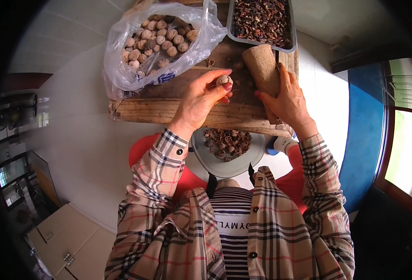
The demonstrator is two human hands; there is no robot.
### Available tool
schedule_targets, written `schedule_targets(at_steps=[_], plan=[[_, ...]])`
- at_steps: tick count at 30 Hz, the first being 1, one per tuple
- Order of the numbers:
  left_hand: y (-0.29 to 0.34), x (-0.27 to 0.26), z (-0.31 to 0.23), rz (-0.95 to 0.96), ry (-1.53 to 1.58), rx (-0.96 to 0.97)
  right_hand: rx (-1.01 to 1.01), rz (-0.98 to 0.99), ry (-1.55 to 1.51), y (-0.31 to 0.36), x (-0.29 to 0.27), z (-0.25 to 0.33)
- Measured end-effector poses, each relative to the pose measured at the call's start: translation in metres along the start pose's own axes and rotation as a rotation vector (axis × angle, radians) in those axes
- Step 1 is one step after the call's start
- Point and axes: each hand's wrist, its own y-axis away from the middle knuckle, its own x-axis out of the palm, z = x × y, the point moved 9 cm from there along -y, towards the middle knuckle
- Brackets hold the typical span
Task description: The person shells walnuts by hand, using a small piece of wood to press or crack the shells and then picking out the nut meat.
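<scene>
My left hand (pixel 200 97) is closed round a walnut (pixel 224 81), pinching it between thumb and fingers above the wooden table (pixel 168 111). To its right, my right hand (pixel 287 95) grips a thick tan wooden club (pixel 262 65), wide at its far end and narrower towards me. The club lies slanted over the tabletop, its grip partly hidden by my fingers. Bits of shell are scattered on the wood between the two hands. At the far left of the table, a clear plastic bag (pixel 115 70) stands open with many whole walnuts (pixel 161 39) inside.
A clear plastic tray (pixel 284 48) full of dark brown shelled pieces (pixel 262 21) sits at the table's far right. Below the near table edge, between my knees, a pale basin (pixel 201 156) holds broken shells (pixel 227 142). A blue panel (pixel 362 140) stands at the right.
</scene>
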Motion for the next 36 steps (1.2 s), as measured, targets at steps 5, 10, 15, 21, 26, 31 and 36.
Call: schedule_targets(at_steps=[5,10,15,21,26,31,36], plan=[[-0.006,0.006,-0.014,0.015,-0.074,-0.08,-0.474,-0.005,-0.494,0.006,-0.027,0.073],[-0.01,0.009,0.003,0.077,-0.007,-0.172,-0.477,0.237,-0.774,0.003,-0.003,0.082],[-0.014,0.0,0.006,0.082,0.024,-0.207,-0.127,0.463,-1.241,-0.004,0.029,0.072],[-0.015,-0.008,0.006,0.1,0.161,-0.263,-0.028,0.501,-1.207,-0.008,0.027,0.076],[-0.015,-0.013,-0.003,0.067,0.191,-0.228,0.001,0.477,-1.206,-0.011,0.035,0.066],[-0.016,-0.019,-0.001,0.069,0.208,-0.257,0.029,0.501,-1.271,-0.011,0.039,0.064],[-0.017,-0.017,-0.007,0.008,0.053,-0.2,0.185,0.541,-1.477,-0.006,0.047,0.063]])
